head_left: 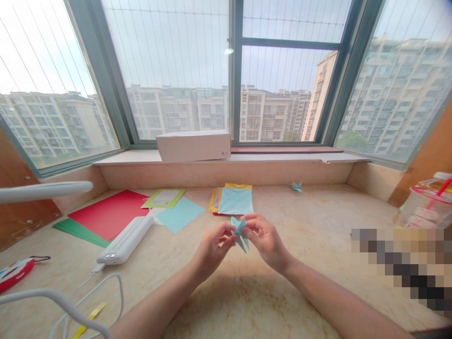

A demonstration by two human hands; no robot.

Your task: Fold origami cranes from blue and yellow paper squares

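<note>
A small folded figure of light blue paper [240, 231] is held above the marble table, pinched from both sides. My left hand [212, 248] grips its left part with thumb and fingertips closed. My right hand [265, 240] pinches its right part, fingers curled round it. Pointed flaps stick out above and below my fingers. Just beyond the hands lies a stack of coloured paper sheets [235, 199] with a light blue one on top.
A loose blue sheet [180, 214], a green-yellow packet [163, 198], and red [111, 213] and green sheets lie at left. A white power bank [125, 239] with cable is near. Another folded blue figure [297, 186] sits far back. A white box [193, 145] is on the sill. A plastic cup [427, 201] stands right.
</note>
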